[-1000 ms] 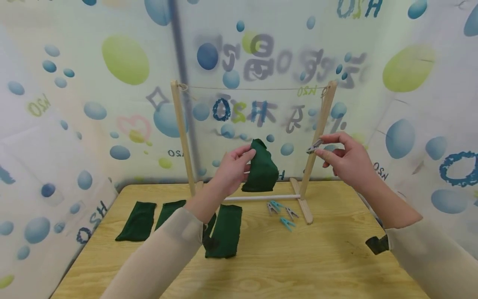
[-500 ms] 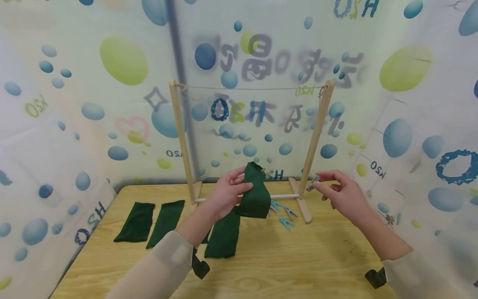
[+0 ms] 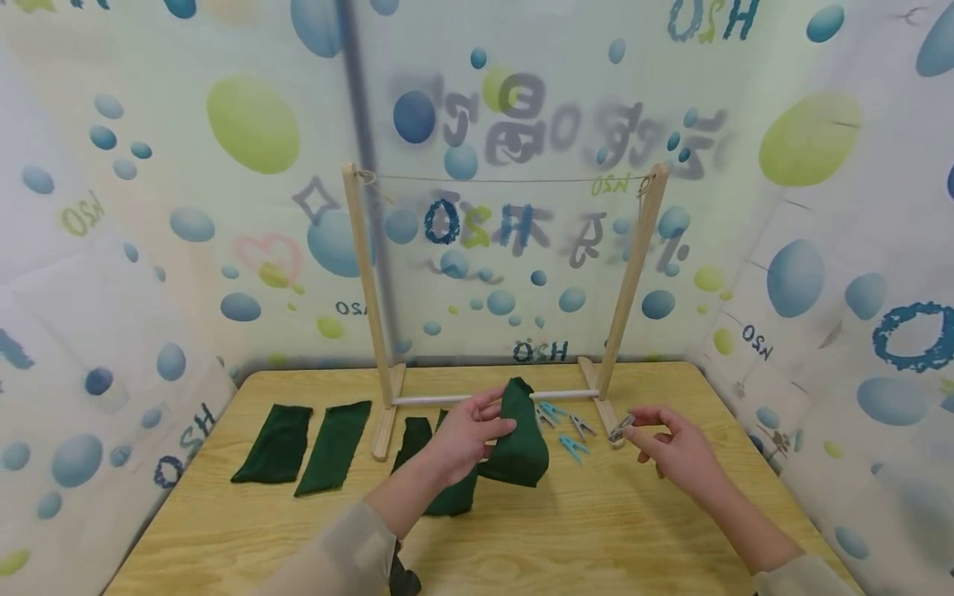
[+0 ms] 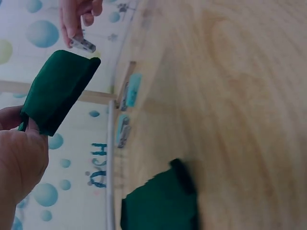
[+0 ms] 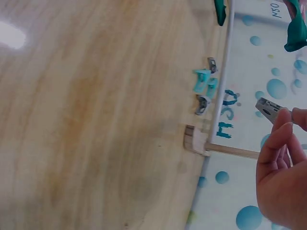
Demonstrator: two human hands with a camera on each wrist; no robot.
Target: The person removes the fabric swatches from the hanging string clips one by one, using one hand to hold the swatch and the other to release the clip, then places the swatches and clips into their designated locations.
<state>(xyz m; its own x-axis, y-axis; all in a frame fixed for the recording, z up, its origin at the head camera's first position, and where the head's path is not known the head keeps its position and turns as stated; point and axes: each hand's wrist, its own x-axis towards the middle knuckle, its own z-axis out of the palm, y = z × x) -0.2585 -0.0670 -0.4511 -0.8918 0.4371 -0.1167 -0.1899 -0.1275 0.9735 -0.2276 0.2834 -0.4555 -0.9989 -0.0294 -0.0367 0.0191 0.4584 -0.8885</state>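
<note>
My left hand (image 3: 465, 434) pinches a dark green cloth (image 3: 522, 447) between thumb and fingers near its upper left edge, and the cloth hangs above the table. In the left wrist view the same cloth (image 4: 60, 91) sticks out past the fingertips. To the right, my right hand (image 3: 678, 447) pinches a grey clothespin (image 3: 620, 428) between thumb and forefinger; the right wrist view shows this clothespin (image 5: 269, 109) pointing away from the fingertips. Between the hands, several blue clothespins (image 3: 574, 448) and grey clothespins (image 3: 581, 425) lie on the table.
A wooden frame (image 3: 629, 281) with a string (image 3: 507, 180) tied between its posts stands at the back of the table (image 3: 596, 530). A white rod (image 3: 428, 400) joins its feet. Several green cloths (image 3: 272, 443) lie on the left; my left forearm partly covers some.
Both hands have come down from in front of the frame toward the table, the left still holding the green cloth and the right still holding the grey clothespin.
</note>
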